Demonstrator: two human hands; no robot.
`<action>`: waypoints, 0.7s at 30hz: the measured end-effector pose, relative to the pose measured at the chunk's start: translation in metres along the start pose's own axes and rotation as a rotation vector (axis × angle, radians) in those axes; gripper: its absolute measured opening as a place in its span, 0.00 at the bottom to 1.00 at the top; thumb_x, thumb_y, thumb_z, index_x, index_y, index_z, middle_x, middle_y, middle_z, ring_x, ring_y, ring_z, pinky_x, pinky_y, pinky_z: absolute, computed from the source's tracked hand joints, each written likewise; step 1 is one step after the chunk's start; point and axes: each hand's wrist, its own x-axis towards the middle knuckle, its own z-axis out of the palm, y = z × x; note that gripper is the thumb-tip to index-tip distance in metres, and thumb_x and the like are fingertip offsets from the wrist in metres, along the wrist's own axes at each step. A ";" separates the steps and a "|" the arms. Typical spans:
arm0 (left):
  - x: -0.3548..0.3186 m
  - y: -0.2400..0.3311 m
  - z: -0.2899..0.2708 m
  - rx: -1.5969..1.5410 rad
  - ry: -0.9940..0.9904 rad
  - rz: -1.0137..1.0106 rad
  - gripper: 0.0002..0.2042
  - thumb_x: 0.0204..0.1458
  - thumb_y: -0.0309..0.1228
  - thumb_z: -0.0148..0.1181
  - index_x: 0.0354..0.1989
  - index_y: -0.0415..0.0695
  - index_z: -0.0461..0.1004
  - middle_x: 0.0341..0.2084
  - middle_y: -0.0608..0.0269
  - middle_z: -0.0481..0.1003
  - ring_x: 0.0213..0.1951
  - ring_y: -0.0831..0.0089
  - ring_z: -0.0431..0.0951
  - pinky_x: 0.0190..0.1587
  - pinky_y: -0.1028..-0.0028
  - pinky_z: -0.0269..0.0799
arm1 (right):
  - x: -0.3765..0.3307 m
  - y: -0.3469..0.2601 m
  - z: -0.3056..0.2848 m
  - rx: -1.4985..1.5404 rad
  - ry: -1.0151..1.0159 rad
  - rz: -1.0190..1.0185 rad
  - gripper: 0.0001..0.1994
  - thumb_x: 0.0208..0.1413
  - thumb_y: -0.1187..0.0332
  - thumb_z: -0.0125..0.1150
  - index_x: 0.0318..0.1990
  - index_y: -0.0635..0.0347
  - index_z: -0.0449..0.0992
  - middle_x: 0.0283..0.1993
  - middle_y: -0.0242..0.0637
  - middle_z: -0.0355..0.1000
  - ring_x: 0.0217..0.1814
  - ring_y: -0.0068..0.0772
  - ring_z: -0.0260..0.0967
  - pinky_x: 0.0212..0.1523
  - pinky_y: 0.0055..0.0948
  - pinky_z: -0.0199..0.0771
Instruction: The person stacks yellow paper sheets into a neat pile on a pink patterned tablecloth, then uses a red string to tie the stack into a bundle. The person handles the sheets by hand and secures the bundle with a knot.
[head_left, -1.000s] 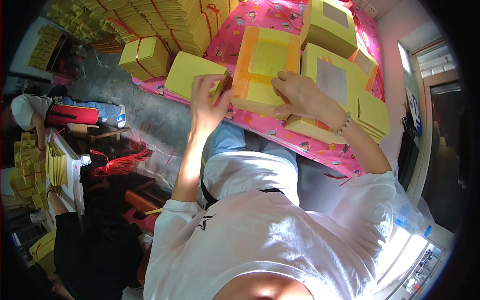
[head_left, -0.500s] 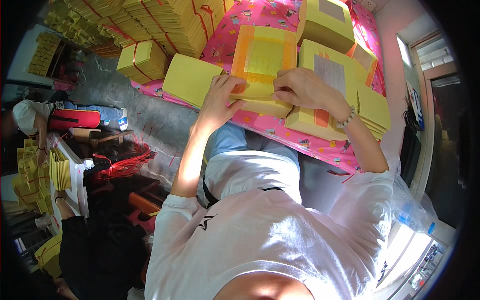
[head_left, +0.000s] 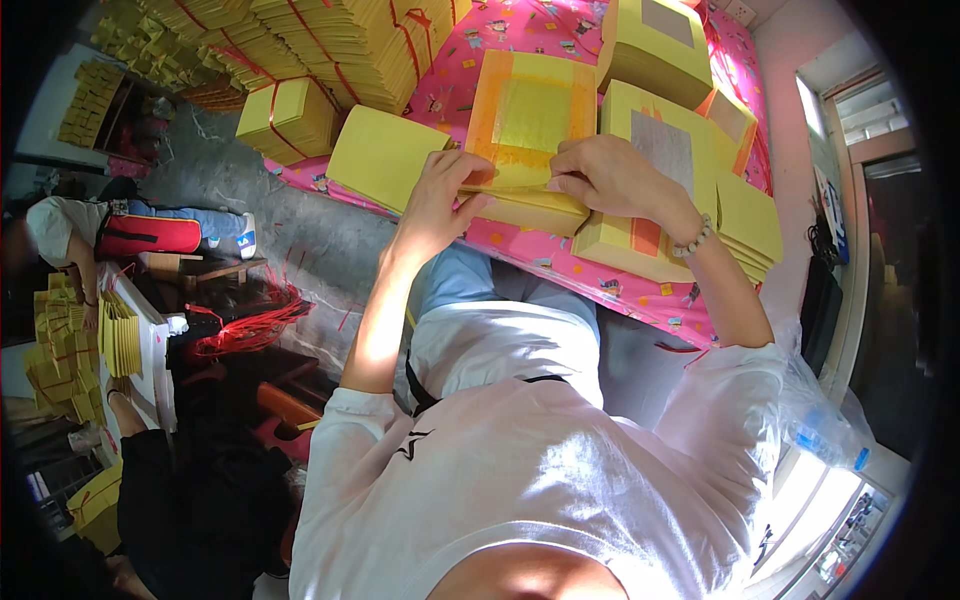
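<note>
A stack of yellow joss paper lies in front of me, its top sheet bearing a shiny gold panel framed in orange. At the near left corner, my left hand pinches the sheet's edge, fingers on top and thumb lower. My right hand, with a beaded bracelet on the wrist, is closed on the same near edge at its right end, fingers curled. The edge between them looks slightly raised off the stack. Whether each hand grips one sheet or several is hidden by the fingers.
Plain yellow paper sits at left; a stack with a grey panel adjoins on the right. Tall bundles tied with red string fill the far left of the pink patterned tablecloth. Co-workers sit at a white table leftward.
Almost nothing differs. Both hands stay on the near edge of the top sheet, and the whole view has shifted slightly.
</note>
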 end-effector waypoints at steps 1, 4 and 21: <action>0.000 0.000 0.000 0.002 -0.001 -0.003 0.18 0.44 0.25 0.66 0.46 0.42 0.72 0.41 0.58 0.74 0.49 0.56 0.68 0.53 0.62 0.66 | 0.000 0.000 0.000 0.004 -0.003 0.008 0.13 0.54 0.66 0.58 0.26 0.68 0.71 0.27 0.46 0.67 0.29 0.51 0.66 0.32 0.43 0.64; 0.000 0.001 0.000 0.003 -0.001 -0.010 0.18 0.44 0.24 0.65 0.46 0.42 0.72 0.41 0.58 0.74 0.49 0.56 0.68 0.53 0.62 0.66 | 0.000 -0.001 -0.001 0.008 -0.004 0.019 0.12 0.54 0.66 0.58 0.26 0.68 0.71 0.27 0.46 0.67 0.30 0.51 0.66 0.32 0.43 0.64; 0.031 0.027 0.009 0.281 -0.014 0.158 0.17 0.42 0.21 0.61 0.44 0.45 0.72 0.41 0.59 0.71 0.45 0.57 0.70 0.45 0.63 0.65 | -0.003 -0.016 -0.016 -0.051 0.161 0.023 0.12 0.54 0.63 0.59 0.30 0.65 0.73 0.31 0.44 0.70 0.34 0.49 0.69 0.35 0.41 0.69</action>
